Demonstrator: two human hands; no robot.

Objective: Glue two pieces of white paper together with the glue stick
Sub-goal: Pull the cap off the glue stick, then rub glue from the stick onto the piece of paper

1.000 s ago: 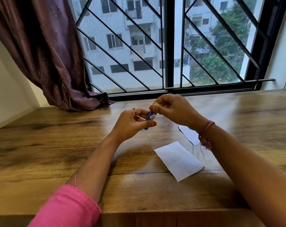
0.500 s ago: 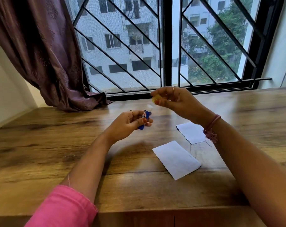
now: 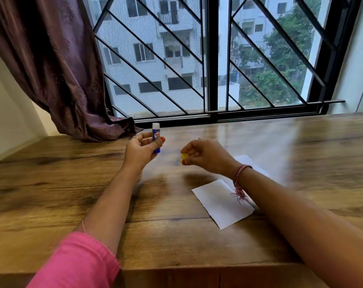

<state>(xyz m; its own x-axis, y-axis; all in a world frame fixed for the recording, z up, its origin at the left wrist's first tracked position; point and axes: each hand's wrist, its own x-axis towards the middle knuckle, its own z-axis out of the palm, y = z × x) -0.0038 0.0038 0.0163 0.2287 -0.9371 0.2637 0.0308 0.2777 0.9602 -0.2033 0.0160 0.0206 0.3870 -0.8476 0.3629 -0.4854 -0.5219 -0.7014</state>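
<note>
My left hand (image 3: 141, 151) holds a small blue glue stick (image 3: 156, 138) upright above the wooden table (image 3: 72, 194), its white top uncapped. My right hand (image 3: 205, 155) is lower and to the right, pinching the yellow cap (image 3: 183, 157) close to the tabletop. One white paper piece (image 3: 218, 202) lies flat under my right wrist. A second white paper piece (image 3: 249, 164) lies just behind it, mostly hidden by my right forearm.
A barred window (image 3: 211, 59) runs along the table's far edge. A purple curtain (image 3: 52, 65) hangs at the far left and rests on the table corner. The table's front edge is near my elbows.
The yellow cap came off the glue stick in my right hand, which moved away and down toward the table. My left hand raised the stick upright.
</note>
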